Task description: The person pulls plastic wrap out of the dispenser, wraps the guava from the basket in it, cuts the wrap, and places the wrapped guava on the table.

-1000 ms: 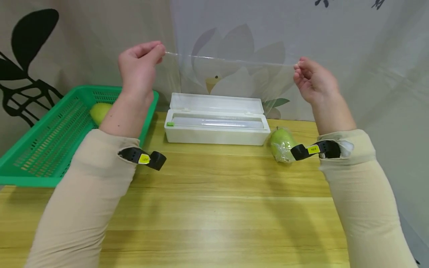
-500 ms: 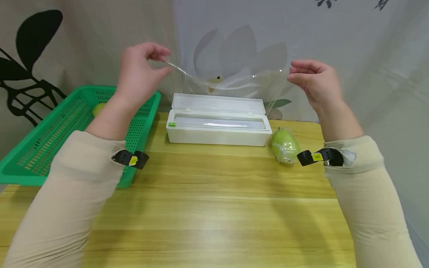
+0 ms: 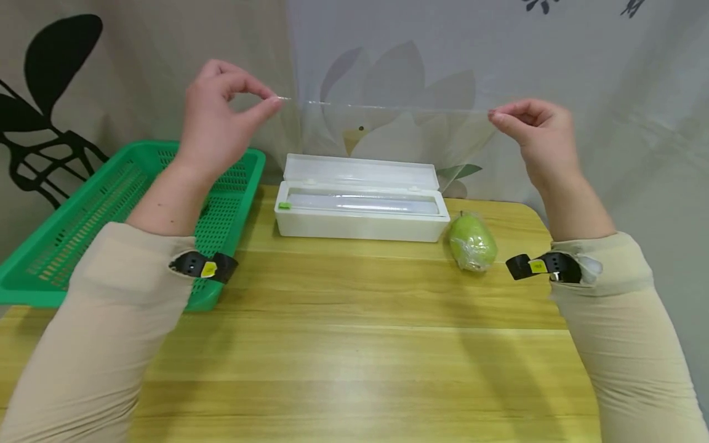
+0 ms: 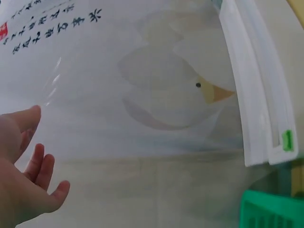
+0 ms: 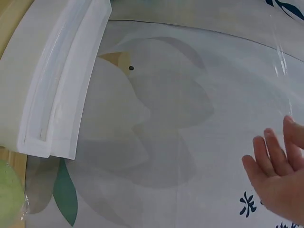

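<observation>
Between my hands a clear sheet of cling film [image 3: 376, 107] hangs, its top edge drawn nearly straight. My left hand [image 3: 218, 117] pinches one corner between thumb and fingertips. At the other corner my right hand [image 3: 545, 132] pinches the film the same way. The sheet falls toward a white cling film box [image 3: 362, 226] with its lid [image 3: 361, 172] up and a roll [image 3: 362, 203] inside; its lower end is hard to make out. Right of the box lies a green pear [image 3: 472, 242] wrapped in film. Both wrist views show the hands [image 4: 28, 175] [image 5: 280, 171] raised before the curtain.
A green plastic basket [image 3: 227, 234] stands at the left, partly behind my left arm. The wooden table [image 3: 354, 344] stretches out below my arms. Behind the box hangs a printed curtain [image 3: 388, 37], and a black leaf-shaped ornament [image 3: 63, 64] is at the far left.
The film sagged half a second ago and is now taut again. Both hands have moved apart, and their fingers have closed into pinches at the corners. The basket's fruit is now hidden.
</observation>
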Tool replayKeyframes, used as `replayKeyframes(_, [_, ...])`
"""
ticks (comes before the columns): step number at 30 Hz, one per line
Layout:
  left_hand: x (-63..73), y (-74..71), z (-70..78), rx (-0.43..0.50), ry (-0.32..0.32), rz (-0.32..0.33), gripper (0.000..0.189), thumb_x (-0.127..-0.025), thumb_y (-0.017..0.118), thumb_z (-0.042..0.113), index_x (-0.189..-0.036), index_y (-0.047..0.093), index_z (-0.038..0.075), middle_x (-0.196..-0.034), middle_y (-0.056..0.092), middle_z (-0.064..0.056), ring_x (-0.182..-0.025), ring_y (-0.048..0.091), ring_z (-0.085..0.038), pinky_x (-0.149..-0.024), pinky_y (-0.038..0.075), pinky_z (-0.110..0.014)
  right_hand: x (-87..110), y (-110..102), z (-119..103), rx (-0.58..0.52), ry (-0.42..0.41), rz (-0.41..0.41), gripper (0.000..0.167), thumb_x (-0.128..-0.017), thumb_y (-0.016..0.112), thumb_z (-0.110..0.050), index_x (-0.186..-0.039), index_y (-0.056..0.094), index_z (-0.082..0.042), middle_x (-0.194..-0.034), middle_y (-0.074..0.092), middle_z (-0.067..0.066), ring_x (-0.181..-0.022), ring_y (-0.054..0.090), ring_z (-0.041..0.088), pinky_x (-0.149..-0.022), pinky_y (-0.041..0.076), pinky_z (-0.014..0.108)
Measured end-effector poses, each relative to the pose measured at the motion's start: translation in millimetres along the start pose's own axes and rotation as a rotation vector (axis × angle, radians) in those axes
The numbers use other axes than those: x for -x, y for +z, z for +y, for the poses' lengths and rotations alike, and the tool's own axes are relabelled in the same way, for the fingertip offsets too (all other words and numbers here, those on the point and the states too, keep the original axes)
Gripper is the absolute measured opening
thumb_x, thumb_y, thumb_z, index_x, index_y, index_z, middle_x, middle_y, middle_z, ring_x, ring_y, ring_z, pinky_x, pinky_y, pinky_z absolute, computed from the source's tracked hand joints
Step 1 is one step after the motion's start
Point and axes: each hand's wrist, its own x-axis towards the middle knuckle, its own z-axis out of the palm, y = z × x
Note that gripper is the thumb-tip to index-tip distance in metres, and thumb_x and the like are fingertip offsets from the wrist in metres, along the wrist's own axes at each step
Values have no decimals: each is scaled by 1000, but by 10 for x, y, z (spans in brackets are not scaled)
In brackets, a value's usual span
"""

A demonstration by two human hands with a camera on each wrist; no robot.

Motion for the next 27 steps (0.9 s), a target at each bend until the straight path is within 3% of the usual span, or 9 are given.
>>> replayKeyframes(7, [-9, 36, 73, 192, 40, 84, 12, -87, 66, 24, -88, 71, 14, -93, 46, 18, -100, 40, 1, -98, 34, -20, 13, 7, -29, -197, -30, -18, 9, -80, 70, -4, -83, 63, 0, -82, 72, 4, -87, 66, 14, -82, 51, 15])
replayKeyframes(11, [6, 20, 112, 287, 29, 63, 7, -88, 64, 21, -84, 68, 16, -104, 56, 11, -108, 47, -4, -102, 35, -19, 35, 10, -52, -261, -49, -48, 9, -83, 66, -2, -84, 57, 2, -85, 72, 7, -88, 68, 17, -83, 52, 18])
replayKeyframes(15, [53, 0, 116, 362, 26, -10, 8, -91, 60, 19, -83, 61, 17, -114, 63, -1, -109, 56, -9, -103, 40, -21, 59, -19, -40, -269, -102, -151, 9, -89, 58, -2, -84, 52, 1, -86, 73, 9, -87, 69, 18, -86, 51, 21])
replayKeyframes(21, [170, -78, 64, 424, 75, -170, 8, -94, 54, 19, -89, 57, 14, -97, 69, 5, -98, 62, -9, -97, 45, -22, 143, -138, 18, -285, -197, -368, 11, -94, 49, 0, -83, 49, 2, -86, 73, 14, -80, 71, 22, -77, 56, 28])
replayKeyframes(27, [410, -147, -98, 574, 146, -375, 8, -93, 54, 9, -88, 57, 5, -87, 72, 3, -83, 67, -11, -75, 53, -17, 275, -338, 145, -281, -168, -722, 18, -97, 34, 7, -92, 51, 2, -98, 72, 14, -91, 70, 23, -82, 55, 30])
